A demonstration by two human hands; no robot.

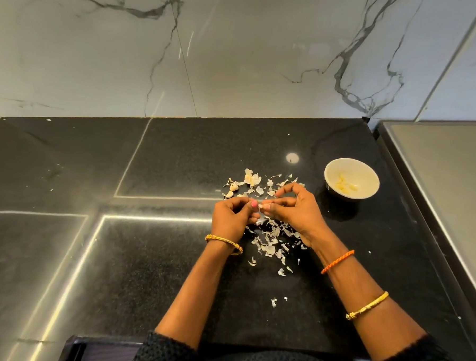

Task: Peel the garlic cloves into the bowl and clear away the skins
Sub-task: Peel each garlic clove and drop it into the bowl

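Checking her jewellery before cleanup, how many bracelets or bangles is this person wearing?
3: a gold bangle on the left wrist, an orange braided thread band on the right wrist, and a yellow-gold bangle farther up that forearm.

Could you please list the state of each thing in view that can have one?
Bowl: upright, holding peeled garlic cloves.
Unpeeled cloves: lying on the counter.
Skins: scattered, not cleared.
Left hand: fingers curled, pinching a clove with the right.
Right hand: fingers curled at that clove.
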